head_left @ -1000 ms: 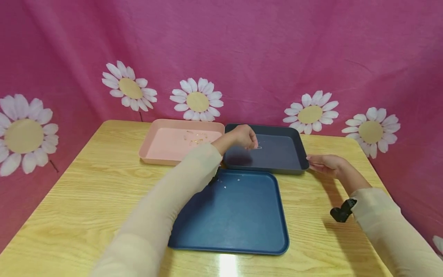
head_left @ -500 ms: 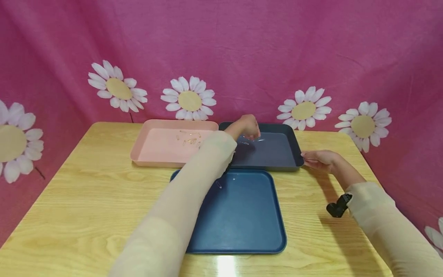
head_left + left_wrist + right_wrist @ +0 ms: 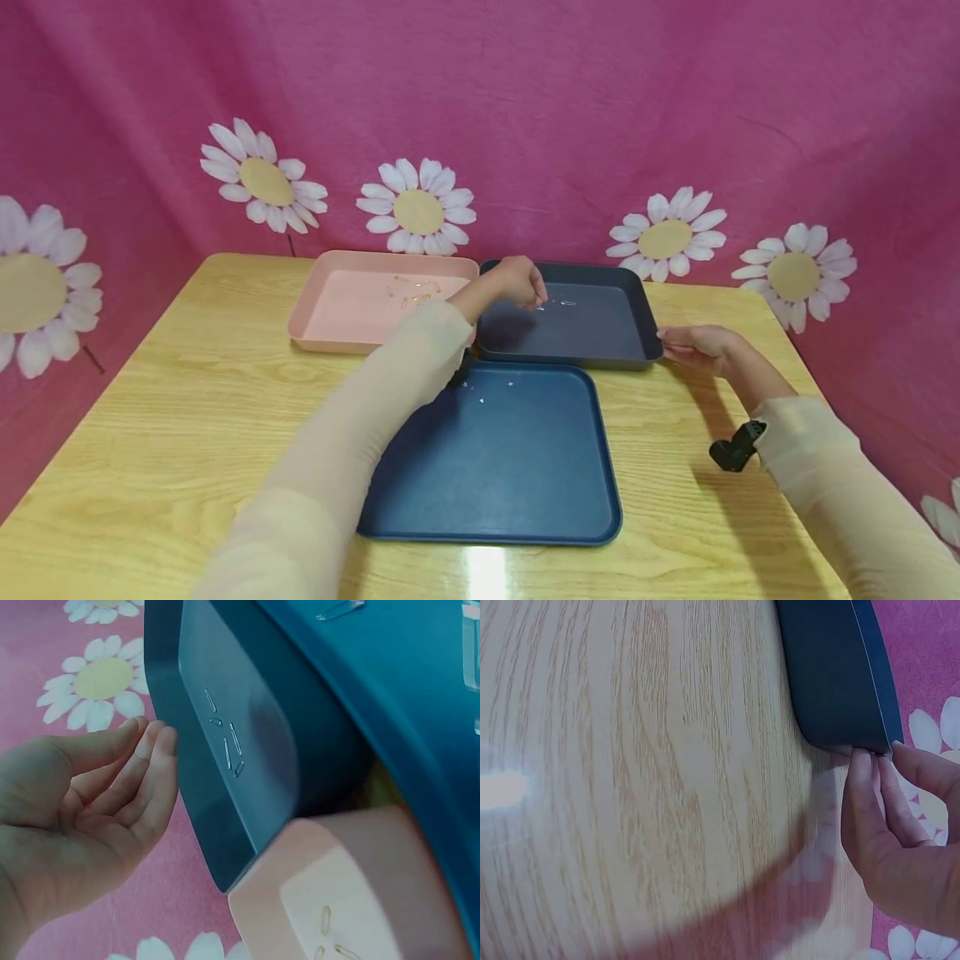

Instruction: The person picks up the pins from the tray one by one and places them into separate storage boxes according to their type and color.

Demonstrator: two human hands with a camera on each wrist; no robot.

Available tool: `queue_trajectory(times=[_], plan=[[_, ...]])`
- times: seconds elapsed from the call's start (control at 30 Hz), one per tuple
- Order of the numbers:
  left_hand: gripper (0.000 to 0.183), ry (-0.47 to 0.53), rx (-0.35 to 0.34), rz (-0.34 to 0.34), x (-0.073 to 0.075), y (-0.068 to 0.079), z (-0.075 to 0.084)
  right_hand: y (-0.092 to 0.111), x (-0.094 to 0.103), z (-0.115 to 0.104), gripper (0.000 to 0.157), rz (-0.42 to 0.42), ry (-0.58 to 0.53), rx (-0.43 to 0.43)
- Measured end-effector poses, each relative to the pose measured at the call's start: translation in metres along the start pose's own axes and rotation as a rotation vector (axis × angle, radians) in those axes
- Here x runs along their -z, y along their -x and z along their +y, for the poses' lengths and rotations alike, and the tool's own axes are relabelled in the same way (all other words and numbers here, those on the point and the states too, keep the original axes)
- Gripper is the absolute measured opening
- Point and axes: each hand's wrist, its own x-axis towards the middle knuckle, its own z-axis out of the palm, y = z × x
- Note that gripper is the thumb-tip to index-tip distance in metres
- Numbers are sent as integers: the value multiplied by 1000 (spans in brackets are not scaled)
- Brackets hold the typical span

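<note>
My left hand (image 3: 519, 282) hovers over the left part of the dark grey tray (image 3: 600, 337). Its fingers bend loosely, the thumb tip close to the fingertips, and no object shows between them in the left wrist view. Several small silver safety pins (image 3: 228, 754) lie on that tray's floor. At the tray's right front corner my right hand (image 3: 907, 825) pinches the wall, thumb at the rim and fingers underneath. Several gold-coloured safety pins (image 3: 420, 298) lie in the pink tray (image 3: 341, 312), just left of the dark grey one.
A flat blue tray (image 3: 517, 467) lies in front of the other two, with a few small silver pins (image 3: 341, 609) near its far edge. The wooden table (image 3: 187, 417) ends at a pink flowered cloth (image 3: 540, 125) behind and at both sides.
My left hand has shifted right and back over the dark grey tray, then returned left. My right hand has kept its hold on the tray's corner. The head view has swayed slightly.
</note>
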Motion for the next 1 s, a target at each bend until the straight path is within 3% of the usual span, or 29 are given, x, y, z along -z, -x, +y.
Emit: queue_trajectory(times=[0.07,0.17,0.3,0.53,0.77,1.0], plan=[[13,-15,-19,27,-1,5,-8,-1,0,1,31,-5,7,-2],[8,-39,6,46,-1,14,-18,-3,1,2,31,-7,12,-13],[11,2,33,57,1,35,-27,-5,1,2,31,5,29,-21],[14,21,-27,119,-1,71,-38,-4,1,3,32,-6,4,1],[13,15,-54,176,-11,100,-55,-4,-1,5,31,19,-9,3],[8,-59,-61,221,-28,125,-76,-4,-1,4,32,8,12,12]])
